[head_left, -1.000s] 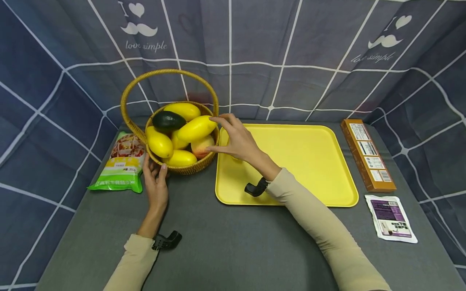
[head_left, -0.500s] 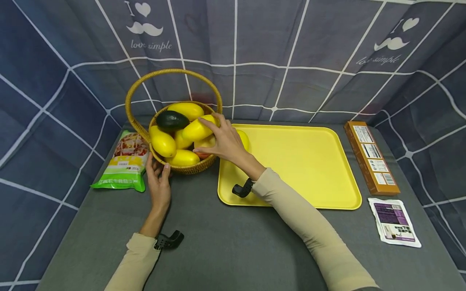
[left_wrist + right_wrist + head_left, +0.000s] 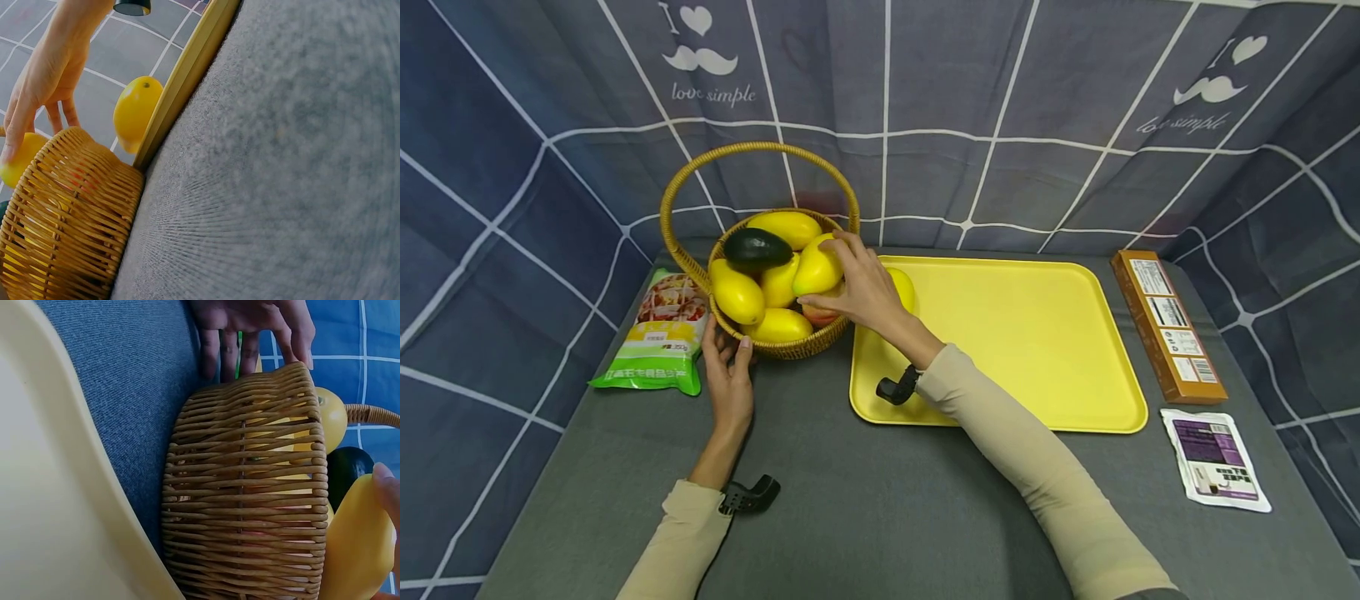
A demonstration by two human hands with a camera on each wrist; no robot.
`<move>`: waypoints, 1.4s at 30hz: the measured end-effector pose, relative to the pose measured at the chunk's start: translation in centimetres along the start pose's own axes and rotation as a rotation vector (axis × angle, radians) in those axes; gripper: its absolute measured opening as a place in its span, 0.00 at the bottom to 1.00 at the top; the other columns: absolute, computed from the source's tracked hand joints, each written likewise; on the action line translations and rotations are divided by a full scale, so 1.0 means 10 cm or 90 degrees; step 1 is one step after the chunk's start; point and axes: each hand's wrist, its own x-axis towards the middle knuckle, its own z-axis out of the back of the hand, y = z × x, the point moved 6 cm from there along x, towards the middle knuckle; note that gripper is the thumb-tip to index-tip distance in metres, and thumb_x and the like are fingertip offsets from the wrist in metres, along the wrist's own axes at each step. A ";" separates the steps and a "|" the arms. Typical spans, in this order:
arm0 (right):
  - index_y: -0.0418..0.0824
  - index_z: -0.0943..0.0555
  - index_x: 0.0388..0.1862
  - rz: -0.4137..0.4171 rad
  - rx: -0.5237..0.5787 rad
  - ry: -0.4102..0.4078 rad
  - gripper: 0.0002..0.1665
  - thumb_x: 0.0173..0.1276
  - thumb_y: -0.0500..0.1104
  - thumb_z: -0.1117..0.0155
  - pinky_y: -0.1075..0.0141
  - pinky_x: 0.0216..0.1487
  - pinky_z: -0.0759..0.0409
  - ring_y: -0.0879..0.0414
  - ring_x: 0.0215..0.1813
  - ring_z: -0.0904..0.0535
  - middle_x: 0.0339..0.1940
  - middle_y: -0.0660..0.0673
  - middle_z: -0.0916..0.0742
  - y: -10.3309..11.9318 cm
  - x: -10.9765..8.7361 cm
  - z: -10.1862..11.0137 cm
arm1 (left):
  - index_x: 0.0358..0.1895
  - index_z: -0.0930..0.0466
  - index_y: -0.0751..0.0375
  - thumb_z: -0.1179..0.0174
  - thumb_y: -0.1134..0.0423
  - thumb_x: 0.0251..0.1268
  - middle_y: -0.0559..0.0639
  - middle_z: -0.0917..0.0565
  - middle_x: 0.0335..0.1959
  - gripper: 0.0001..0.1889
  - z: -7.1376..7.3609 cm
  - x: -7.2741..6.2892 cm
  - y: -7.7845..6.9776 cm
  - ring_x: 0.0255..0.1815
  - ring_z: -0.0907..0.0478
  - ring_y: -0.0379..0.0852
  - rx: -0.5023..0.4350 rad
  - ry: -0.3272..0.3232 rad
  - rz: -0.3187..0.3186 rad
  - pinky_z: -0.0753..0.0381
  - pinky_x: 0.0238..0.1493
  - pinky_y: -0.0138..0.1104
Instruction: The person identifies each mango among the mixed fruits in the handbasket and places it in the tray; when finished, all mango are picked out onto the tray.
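Note:
A wicker basket (image 3: 790, 350) with a tall handle holds several yellow lemons, a dark green avocado (image 3: 757, 249) and a reddish peach (image 3: 818, 317). Over its right side, my right hand (image 3: 871, 287) grips a lemon (image 3: 817, 265) between thumb and fingers; the right wrist view shows a fingertip on this lemon (image 3: 359, 544). My left hand (image 3: 730, 392) holds the basket's front left side, its thumb at the rim and its fingers along the outer wall. Another lemon (image 3: 901, 288) lies on the yellow tray (image 3: 1000, 350), partly behind my right hand.
A green and white food pack (image 3: 658, 342) lies left of the basket. Right of the tray are a long brown box (image 3: 1165, 325) and a white and purple pouch (image 3: 1216, 458). A grey checked curtain (image 3: 925, 175) hangs behind the table.
My right hand has moved left, from the basket's right edge in over the fruit, and its fingers have closed round a lemon, which has turned more upright. The left hand stays at the basket.

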 end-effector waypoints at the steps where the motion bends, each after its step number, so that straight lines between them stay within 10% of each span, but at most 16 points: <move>1: 0.45 0.29 0.64 0.000 0.002 0.000 0.47 0.50 0.66 0.25 0.54 0.56 0.24 0.43 0.57 0.25 0.71 0.40 0.30 0.00 0.00 0.00 | 0.79 0.58 0.58 0.53 0.62 0.78 0.63 0.39 0.72 0.34 0.00 0.00 0.00 0.69 0.37 0.58 0.000 0.000 -0.001 0.31 0.58 0.41; 28: 0.41 0.26 0.61 0.071 0.047 -0.062 0.44 0.48 0.58 0.21 0.53 0.62 0.26 0.45 0.65 0.27 0.70 0.41 0.28 -0.13 -0.29 0.36 | 0.79 0.58 0.57 0.54 0.61 0.78 0.62 0.39 0.72 0.34 0.00 -0.02 -0.01 0.64 0.35 0.50 0.006 -0.009 0.010 0.30 0.56 0.38; 42: 0.39 0.27 0.59 0.057 0.040 -0.082 0.44 0.46 0.55 0.19 0.50 0.63 0.27 0.45 0.68 0.29 0.71 0.41 0.28 -0.64 -0.59 0.70 | 0.79 0.56 0.58 0.53 0.63 0.77 0.62 0.37 0.71 0.33 -0.02 -0.03 -0.04 0.59 0.33 0.45 0.019 -0.016 0.000 0.30 0.54 0.37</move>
